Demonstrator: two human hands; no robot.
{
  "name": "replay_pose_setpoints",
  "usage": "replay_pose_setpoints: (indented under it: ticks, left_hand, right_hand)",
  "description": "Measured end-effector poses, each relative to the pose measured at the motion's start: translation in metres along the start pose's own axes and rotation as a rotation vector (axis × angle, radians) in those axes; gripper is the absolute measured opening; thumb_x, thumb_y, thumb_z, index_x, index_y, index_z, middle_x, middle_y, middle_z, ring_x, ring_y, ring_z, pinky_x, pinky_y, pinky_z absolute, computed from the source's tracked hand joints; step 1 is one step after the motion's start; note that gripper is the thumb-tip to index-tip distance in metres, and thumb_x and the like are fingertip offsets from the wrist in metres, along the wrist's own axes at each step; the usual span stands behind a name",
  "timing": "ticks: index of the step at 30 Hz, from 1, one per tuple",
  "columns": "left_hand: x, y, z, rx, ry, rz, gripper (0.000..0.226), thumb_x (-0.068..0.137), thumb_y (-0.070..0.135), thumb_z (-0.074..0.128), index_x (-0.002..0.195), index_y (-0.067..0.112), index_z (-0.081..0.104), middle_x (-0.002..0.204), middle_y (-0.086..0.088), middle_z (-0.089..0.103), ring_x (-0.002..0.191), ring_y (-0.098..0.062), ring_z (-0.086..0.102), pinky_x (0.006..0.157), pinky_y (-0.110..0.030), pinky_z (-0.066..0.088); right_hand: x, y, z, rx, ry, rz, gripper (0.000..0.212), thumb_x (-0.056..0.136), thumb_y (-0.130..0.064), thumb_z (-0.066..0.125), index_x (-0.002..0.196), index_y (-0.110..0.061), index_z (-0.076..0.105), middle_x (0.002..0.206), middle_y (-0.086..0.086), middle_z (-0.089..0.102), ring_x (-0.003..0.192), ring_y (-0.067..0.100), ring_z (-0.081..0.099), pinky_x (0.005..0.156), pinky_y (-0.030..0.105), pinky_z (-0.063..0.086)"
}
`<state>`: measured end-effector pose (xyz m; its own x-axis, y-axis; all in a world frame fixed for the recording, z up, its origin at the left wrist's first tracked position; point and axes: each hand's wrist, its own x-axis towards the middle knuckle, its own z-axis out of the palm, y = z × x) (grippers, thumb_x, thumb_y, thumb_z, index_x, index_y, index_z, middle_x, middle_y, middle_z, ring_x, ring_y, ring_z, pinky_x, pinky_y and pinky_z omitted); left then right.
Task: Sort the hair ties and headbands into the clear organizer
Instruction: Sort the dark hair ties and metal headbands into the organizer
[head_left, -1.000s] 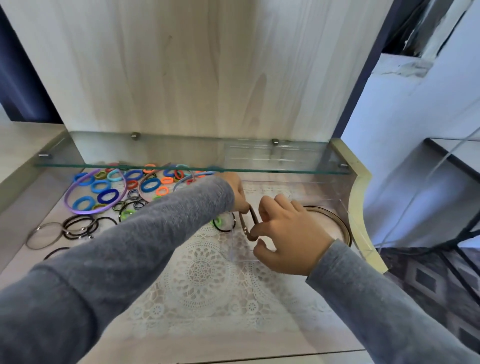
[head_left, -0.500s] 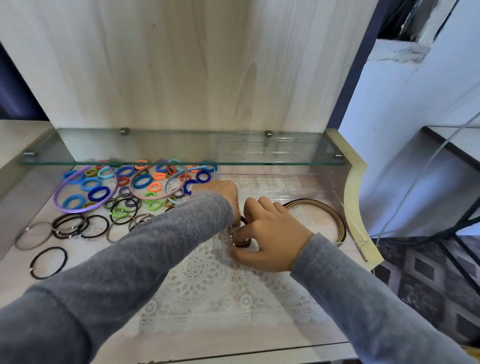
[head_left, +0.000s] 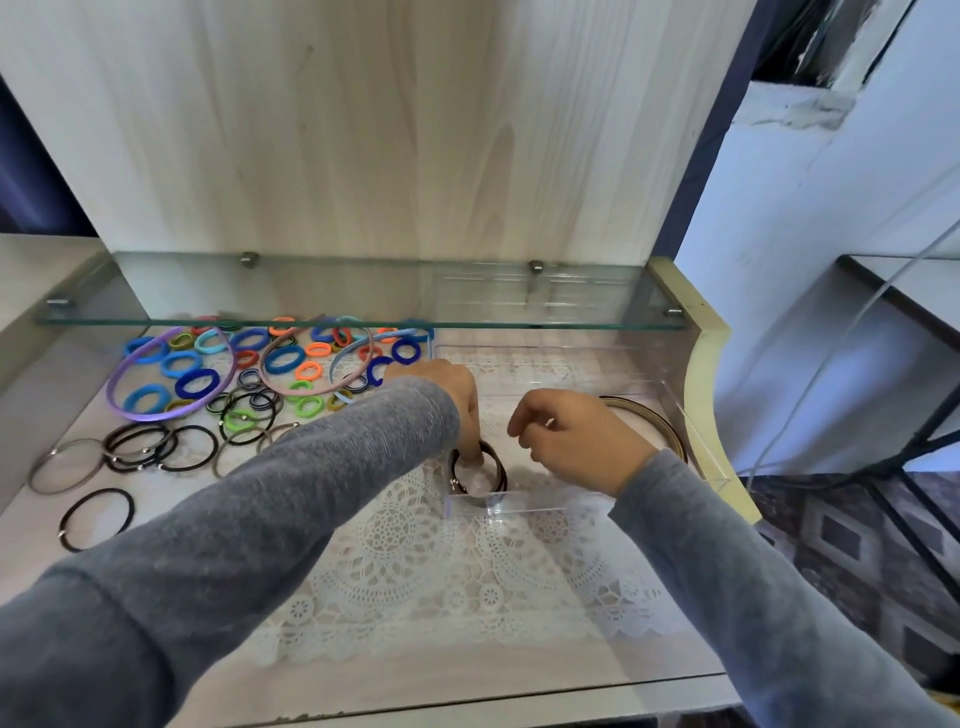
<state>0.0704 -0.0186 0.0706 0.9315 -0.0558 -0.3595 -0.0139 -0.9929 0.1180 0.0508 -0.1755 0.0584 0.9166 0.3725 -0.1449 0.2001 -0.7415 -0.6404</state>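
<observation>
You have four headbands in sight. Three lie on the surface toward its back-left corner: a lilac headband (head_left: 156, 417), a pink headband (head_left: 311, 393) and a light blue headband (head_left: 347, 355). The fourth, a brown headband (head_left: 657, 418), sits in the right-hand compartment of the clear organizer (head_left: 519, 506), which stands on a lace mat (head_left: 415, 545) by the surface's right edge. The thick coloured ties (head_left: 130, 401) around the three loose bands overlap too much to count. One black tie (head_left: 98, 490) lies alone near the left edge. The dark ties (head_left: 498, 470) in the organizer's front-left compartment are stacked, so their number is unclear.

Your left hand (head_left: 457, 384) reaches down into that compartment, fingertips on the far rim of the dark ties. Whether they pinch or only press cannot be told. Your right hand (head_left: 582, 441) hovers just above the organizer, palm down, fingers loosely curled and holding nothing.
</observation>
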Motion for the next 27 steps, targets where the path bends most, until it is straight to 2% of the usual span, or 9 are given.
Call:
replay_pose_setpoints:
  ticks: [3, 7, 10, 13, 16, 20, 24, 27]
  left_hand:
    - [-0.003, 0.000, -0.001, 0.036, 0.008, 0.033, 0.029, 0.067, 0.048, 0.080, 0.087, 0.029, 0.071, 0.096, 0.009, 0.064, 0.086, -0.012, 0.060, 0.078, -0.031, 0.054]
    - [-0.008, -0.004, -0.002, 0.083, 0.044, 0.073, 0.031, 0.069, 0.059, 0.073, 0.089, 0.035, 0.071, 0.102, 0.011, 0.053, 0.091, -0.012, 0.053, 0.083, -0.032, 0.045]
    - [-0.013, -0.008, 0.000, 0.159, 0.088, 0.121, 0.028, 0.077, 0.059, 0.064, 0.094, 0.038, 0.069, 0.108, 0.012, 0.051, 0.103, -0.014, 0.047, 0.092, -0.036, 0.034]
    - [-0.019, -0.010, 0.006, 0.255, 0.186, 0.196, 0.020, 0.087, 0.046, 0.051, 0.098, 0.039, 0.067, 0.115, 0.015, 0.055, 0.108, -0.016, 0.045, 0.098, -0.041, 0.028]
    - [-0.023, -0.008, 0.009, 0.370, 0.238, 0.247, 0.026, 0.092, 0.033, 0.041, 0.106, 0.037, 0.063, 0.114, 0.014, 0.060, 0.107, -0.017, 0.047, 0.095, -0.041, 0.027]
    - [-0.024, -0.008, 0.016, 0.488, 0.252, 0.292, 0.024, 0.092, 0.025, 0.045, 0.110, 0.033, 0.058, 0.109, 0.009, 0.064, 0.103, -0.018, 0.049, 0.088, -0.038, 0.028]
    - [-0.026, -0.010, 0.023, 0.477, 0.296, 0.283, 0.023, 0.089, 0.020, 0.047, 0.107, 0.029, 0.058, 0.101, 0.007, 0.065, 0.096, -0.017, 0.049, 0.077, -0.034, 0.022]
    - [-0.026, -0.012, 0.027, 0.453, 0.338, 0.274, 0.022, 0.090, 0.021, 0.047, 0.106, 0.030, 0.058, 0.099, 0.008, 0.065, 0.093, -0.016, 0.050, 0.075, -0.034, 0.020]
  right_hand:
    - [0.006, 0.001, 0.004, 0.074, -0.074, 0.173, 0.025, 0.089, -0.008, 0.041, 0.092, -0.016, 0.064, 0.093, 0.003, 0.067, 0.075, 0.014, 0.068, 0.057, 0.021, 0.051]
    - [0.014, -0.003, 0.006, 0.097, -0.121, 0.272, 0.024, 0.090, -0.010, 0.043, 0.094, -0.007, 0.066, 0.084, 0.005, 0.072, 0.079, 0.016, 0.069, 0.081, 0.035, 0.057]
    - [0.018, -0.008, 0.005, 0.159, -0.148, 0.337, 0.024, 0.090, -0.007, 0.044, 0.094, -0.002, 0.066, 0.078, 0.008, 0.073, 0.075, 0.020, 0.071, 0.078, 0.038, 0.058]
    - [0.020, -0.013, 0.003, 0.206, -0.178, 0.388, 0.026, 0.091, -0.006, 0.041, 0.093, 0.003, 0.065, 0.078, 0.013, 0.073, 0.073, 0.022, 0.072, 0.074, 0.038, 0.059]
    - [0.023, -0.015, 0.005, 0.201, -0.179, 0.408, 0.027, 0.091, -0.008, 0.039, 0.096, 0.002, 0.063, 0.077, 0.013, 0.073, 0.071, 0.022, 0.072, 0.073, 0.038, 0.060]
    - [0.029, -0.015, 0.010, 0.173, -0.195, 0.422, 0.028, 0.086, -0.013, 0.040, 0.104, -0.002, 0.058, 0.081, 0.012, 0.073, 0.076, 0.025, 0.072, 0.077, 0.042, 0.058]
    - [0.031, -0.020, 0.014, 0.142, -0.191, 0.404, 0.031, 0.081, -0.016, 0.042, 0.105, -0.005, 0.059, 0.092, 0.013, 0.070, 0.085, 0.028, 0.069, 0.080, 0.043, 0.057]
    - [0.030, -0.021, 0.016, 0.159, -0.188, 0.411, 0.026, 0.085, -0.012, 0.041, 0.104, -0.004, 0.056, 0.088, 0.014, 0.070, 0.079, 0.028, 0.070, 0.075, 0.042, 0.059]
